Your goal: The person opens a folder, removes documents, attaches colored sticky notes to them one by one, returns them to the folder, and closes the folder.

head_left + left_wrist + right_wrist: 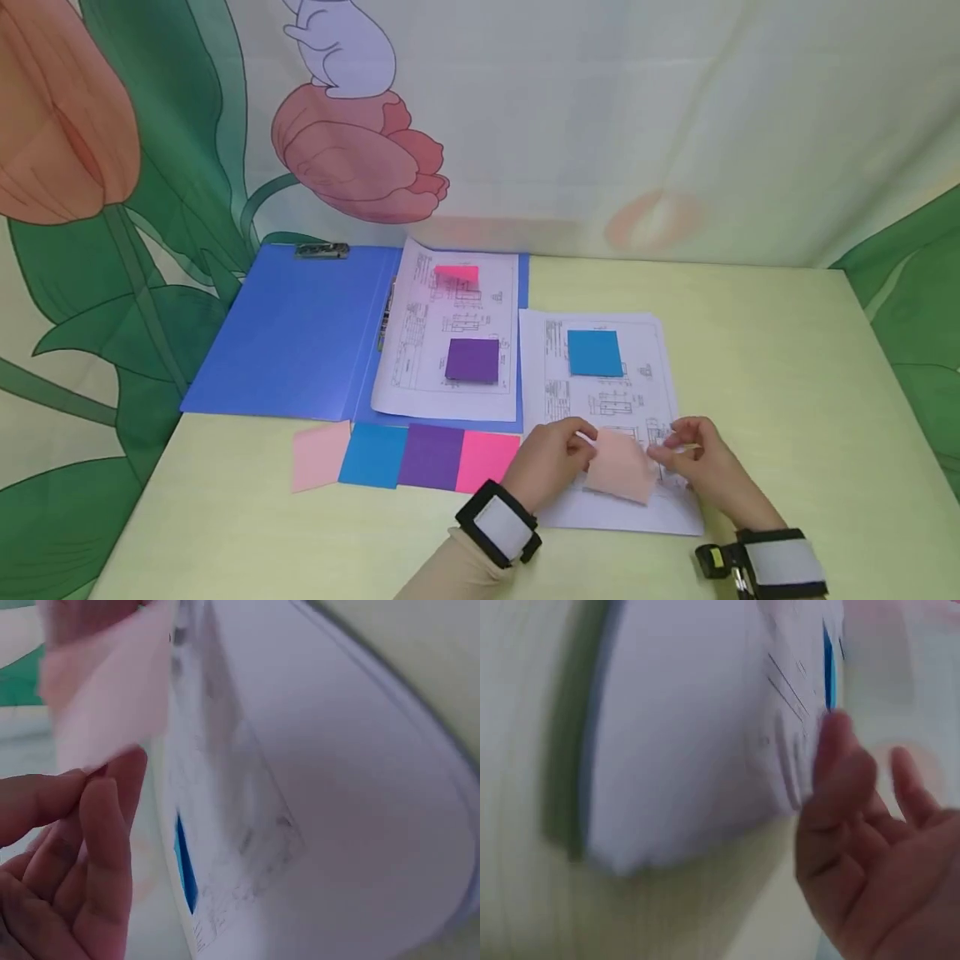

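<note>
In the head view, my left hand (549, 462) pinches the left edge of a pale pink sticky note (621, 468), held tilted over the lower part of a printed drawing sheet (555, 500). The left wrist view shows the thumb and fingertips (97, 769) meeting on a corner of the note. My right hand (708, 465) is by the note's right edge, its fingers loosely bent. From the right wrist, that hand (877, 855) shows nothing between its fingers. A blue sticky note (595, 353) lies near the top of the same sheet.
Left of the sheet lies an open blue folder (292, 333) with metal clips. Its printed page (420, 367) bears a purple note (472, 360) and a bright pink note (459, 273). Below, pale pink (321, 457), blue (372, 455), purple (430, 457) and bright pink squares (486, 460) lie in a row.
</note>
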Tool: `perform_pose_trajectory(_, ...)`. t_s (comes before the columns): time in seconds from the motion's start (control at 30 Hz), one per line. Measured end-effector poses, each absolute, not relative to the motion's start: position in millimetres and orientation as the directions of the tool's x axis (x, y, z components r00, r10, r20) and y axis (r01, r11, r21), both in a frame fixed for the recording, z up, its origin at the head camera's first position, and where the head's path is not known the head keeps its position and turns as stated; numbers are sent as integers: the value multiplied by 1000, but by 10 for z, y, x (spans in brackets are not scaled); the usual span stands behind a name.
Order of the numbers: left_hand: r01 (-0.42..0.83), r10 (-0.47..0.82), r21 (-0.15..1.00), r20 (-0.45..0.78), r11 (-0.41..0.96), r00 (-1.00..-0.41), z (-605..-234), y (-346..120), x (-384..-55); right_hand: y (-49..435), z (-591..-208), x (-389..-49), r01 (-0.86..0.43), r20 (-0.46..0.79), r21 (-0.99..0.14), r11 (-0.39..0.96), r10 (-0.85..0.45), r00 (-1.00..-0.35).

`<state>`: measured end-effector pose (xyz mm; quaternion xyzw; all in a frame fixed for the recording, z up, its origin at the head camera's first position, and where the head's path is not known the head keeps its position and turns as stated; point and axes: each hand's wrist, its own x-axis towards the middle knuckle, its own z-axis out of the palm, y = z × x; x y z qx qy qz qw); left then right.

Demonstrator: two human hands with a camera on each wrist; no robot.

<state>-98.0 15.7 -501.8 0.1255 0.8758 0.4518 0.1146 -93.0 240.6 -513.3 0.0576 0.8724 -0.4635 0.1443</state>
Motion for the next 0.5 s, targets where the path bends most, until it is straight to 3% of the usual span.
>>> perform_pose_trajectory(0.13,24,279,847,-147,531,-949,-5053,208,-1019,2414,-5168,-974,149,-316,-855,497,-270,-910)
perform_pose_trajectory(0.2,-65,264,886,-206,458,-942,-5079,221,-1024,2423,-5167,-962,156,-308,-873,462,-274,-911)
perform_pose_trajectory(0.3,-144,258,913,-255,381,-932,-5110,234,-1033,2427,-5178,-969,205,-299,-856,475,-131,-945)
perform_pose_trajectory(0.4,-49,265,866,-205,497,-942,-5133,250,-1041,2438,-5213,-1022,263,-288,-813,519,34,-957)
perform_pose_trajectory(0.5,179,315,635,-107,752,-943,-5171,261,-1033,2485,-5243,-1083,304,-305,-775,554,93,-948)
